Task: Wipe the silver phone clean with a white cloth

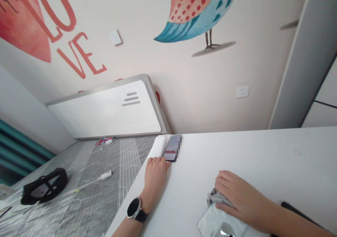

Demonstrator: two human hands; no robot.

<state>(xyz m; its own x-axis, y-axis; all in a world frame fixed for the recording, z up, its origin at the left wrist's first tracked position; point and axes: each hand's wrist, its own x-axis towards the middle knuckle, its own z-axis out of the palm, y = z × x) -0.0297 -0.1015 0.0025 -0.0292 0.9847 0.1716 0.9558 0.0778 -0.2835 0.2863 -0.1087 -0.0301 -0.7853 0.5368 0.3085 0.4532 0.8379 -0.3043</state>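
- Nearest the camera, a glossy white rounded device [214, 223] with a shiny metal part is seen at the lower edge of the white desk [263, 152].
- A crumpled grey cloth [218, 197] is pressed against that device by the right hand [240, 196], whose fingers are curled together over the cloth.
- The left hand [154, 175], with a black round wristwatch [134, 208] worn at the wrist, is laid flat near the desk's left edge, fingers held loosely together, nothing gripped.
- A dark smartphone [171, 152], partly blurred, is touched by the left fingertips; it lies just beside a white ribbed object [157, 146].
- A black headset [43, 189] and a white charger with cable [105, 175] are seen on the plastic-covered grey bed [86, 209], left of the desk.
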